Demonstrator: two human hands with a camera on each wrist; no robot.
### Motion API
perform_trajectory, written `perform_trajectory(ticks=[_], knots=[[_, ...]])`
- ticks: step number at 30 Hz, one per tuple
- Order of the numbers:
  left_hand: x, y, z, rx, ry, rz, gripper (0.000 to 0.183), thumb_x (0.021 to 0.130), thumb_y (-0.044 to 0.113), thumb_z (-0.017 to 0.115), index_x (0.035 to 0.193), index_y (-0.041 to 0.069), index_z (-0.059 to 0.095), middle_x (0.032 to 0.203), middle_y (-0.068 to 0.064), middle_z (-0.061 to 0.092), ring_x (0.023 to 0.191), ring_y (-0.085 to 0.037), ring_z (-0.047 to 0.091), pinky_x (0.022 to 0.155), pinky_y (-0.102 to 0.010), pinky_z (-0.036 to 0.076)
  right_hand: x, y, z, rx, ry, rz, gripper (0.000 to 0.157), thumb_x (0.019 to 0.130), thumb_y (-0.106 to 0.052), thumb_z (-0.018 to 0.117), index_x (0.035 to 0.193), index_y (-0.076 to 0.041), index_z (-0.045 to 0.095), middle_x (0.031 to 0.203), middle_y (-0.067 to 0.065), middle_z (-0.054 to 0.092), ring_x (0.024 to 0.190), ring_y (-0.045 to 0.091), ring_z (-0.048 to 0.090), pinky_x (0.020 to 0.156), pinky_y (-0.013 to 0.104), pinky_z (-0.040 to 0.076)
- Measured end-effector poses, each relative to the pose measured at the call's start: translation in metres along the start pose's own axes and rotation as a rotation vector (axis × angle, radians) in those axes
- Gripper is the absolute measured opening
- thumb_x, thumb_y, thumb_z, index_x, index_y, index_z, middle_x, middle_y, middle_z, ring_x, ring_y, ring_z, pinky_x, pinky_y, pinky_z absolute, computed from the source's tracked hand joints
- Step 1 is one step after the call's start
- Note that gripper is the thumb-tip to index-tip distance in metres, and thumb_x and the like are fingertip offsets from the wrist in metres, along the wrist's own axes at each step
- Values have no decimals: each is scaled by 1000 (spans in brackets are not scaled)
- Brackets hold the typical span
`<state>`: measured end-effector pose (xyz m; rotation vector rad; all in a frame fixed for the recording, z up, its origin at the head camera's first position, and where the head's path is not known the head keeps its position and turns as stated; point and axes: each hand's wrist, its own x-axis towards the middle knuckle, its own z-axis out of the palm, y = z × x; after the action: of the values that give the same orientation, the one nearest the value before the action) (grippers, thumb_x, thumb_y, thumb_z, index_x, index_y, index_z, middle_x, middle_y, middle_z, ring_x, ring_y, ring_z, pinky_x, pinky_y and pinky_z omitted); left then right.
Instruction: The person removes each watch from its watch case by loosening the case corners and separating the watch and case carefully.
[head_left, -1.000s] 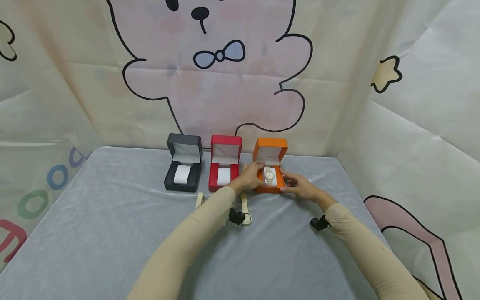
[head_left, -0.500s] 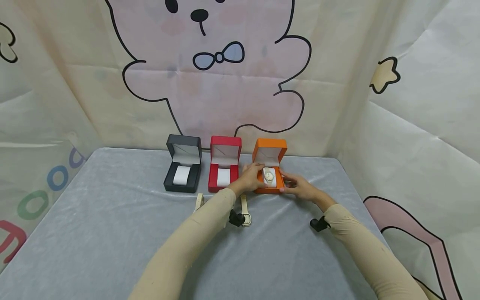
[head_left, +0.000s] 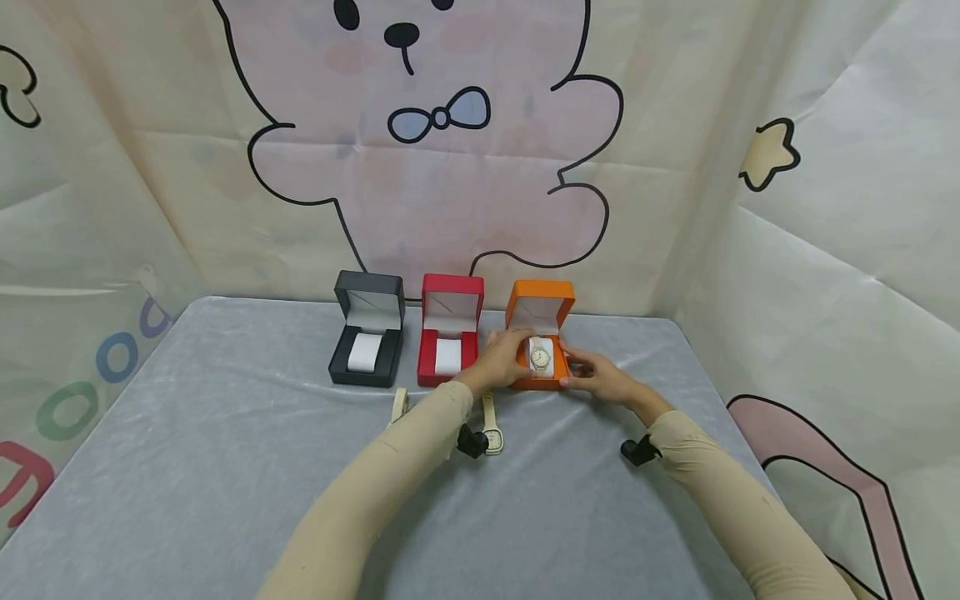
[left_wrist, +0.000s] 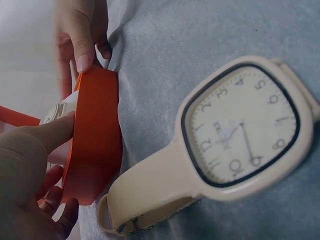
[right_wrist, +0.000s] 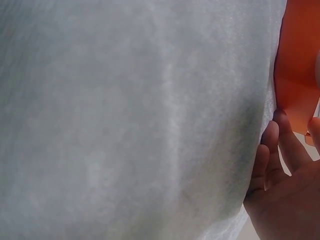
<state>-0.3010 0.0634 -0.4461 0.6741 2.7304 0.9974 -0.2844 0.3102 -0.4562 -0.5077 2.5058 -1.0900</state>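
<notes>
An orange watch box (head_left: 542,289) stands with its lid up, a cream watch (head_left: 539,357) on the white cushion inside. My left hand (head_left: 497,362) holds the box's left side, thumb over its front edge by the watch, fingers lower down the wall. From the other side my right hand (head_left: 602,377) grips it, thumb at the front right corner; in the right wrist view its fingers (right_wrist: 284,135) bend against the orange wall. A second cream watch with a squarish dial (left_wrist: 242,125) lies on the cloth below my left wrist.
A red watch box (head_left: 452,285) and a black watch box (head_left: 367,285) stand open to the left, each with a bare white cushion. Another cream watch (head_left: 400,402) lies partly hidden behind my left forearm. Grey cloth (head_left: 187,467) covers the table; a printed curtain hangs behind.
Both hands stay on the orange box, and the boxes and watches keep their places. Only the head view tilts very slightly.
</notes>
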Motion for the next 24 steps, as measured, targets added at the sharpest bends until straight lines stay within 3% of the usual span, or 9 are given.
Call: perform_trajectory(ticks=[6,14,24], knots=[[-2,2,0,7,-23,-29,71,89,27,79,152,21,45,151,0,53,124,-24,40,103,-35,42,0,0,0,-3,1,1,75,100,-19,65,160,-4,23,160,29,33,123,41,56,104,50,46],[-2,4,-1,13,-18,-2,70,89,26,79,150,24,45,150,0,53,126,-26,42,106,-39,44,2,-1,-2,2,8,-3,75,99,-19,66,159,-4,24,160,28,34,120,39,57,102,47,47],[-6,4,1,12,-15,23,68,90,22,78,148,26,43,148,0,55,126,-27,45,106,-43,46,1,0,0,5,5,27,78,98,-25,67,160,-7,24,156,26,41,107,26,55,90,29,45]])
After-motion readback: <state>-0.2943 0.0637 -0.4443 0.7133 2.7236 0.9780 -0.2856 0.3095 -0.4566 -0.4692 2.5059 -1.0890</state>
